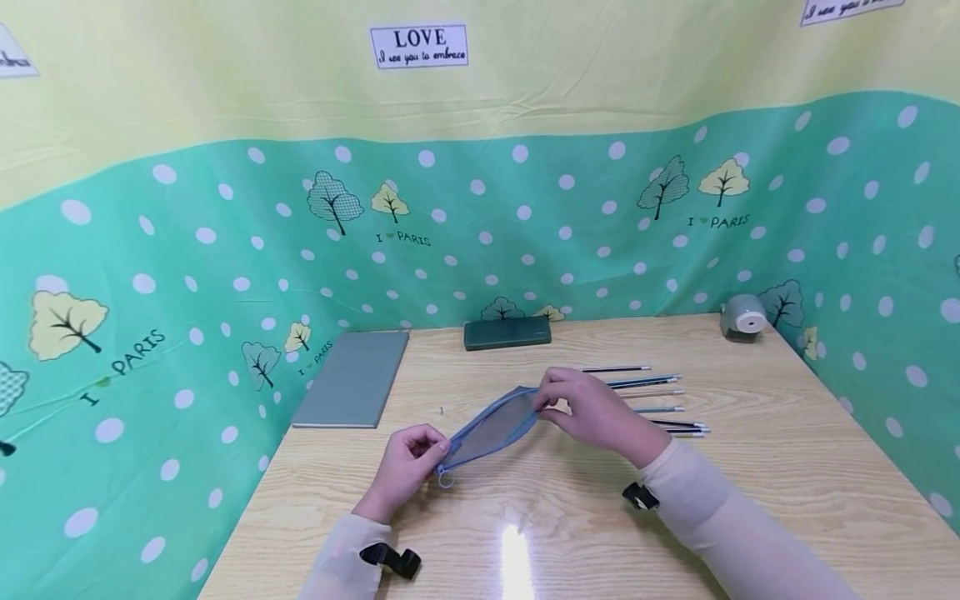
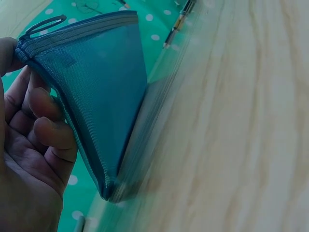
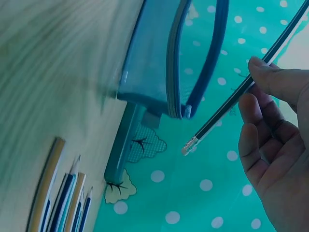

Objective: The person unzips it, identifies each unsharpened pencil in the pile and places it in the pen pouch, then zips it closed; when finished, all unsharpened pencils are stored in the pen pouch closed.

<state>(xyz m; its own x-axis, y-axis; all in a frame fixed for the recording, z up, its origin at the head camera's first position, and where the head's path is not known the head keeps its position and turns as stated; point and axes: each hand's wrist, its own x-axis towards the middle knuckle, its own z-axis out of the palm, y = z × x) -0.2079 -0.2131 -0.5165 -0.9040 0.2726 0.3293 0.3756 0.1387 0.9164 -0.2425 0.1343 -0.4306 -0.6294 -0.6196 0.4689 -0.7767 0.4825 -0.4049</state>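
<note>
In my left hand, the thumb and fingertips pinch the zipper-pull end of a blue mesh zip pouch. A loop pull hangs from that end. The left wrist view shows the pouch tilted, its lower corner close over the table. My right hand pinches a dark pencil between thumb and fingers, its eraser end towards the pouch, whose zip gapes. The head view has the right hand overlapping the pouch's right end, with the held pencil hidden. Several loose pencils lie beyond that hand.
A grey notebook lies at the table's left edge. At the back stands a dark green case, and a grey and white pencil sharpener sits in the back right corner. A polka-dot curtain surrounds the wooden table.
</note>
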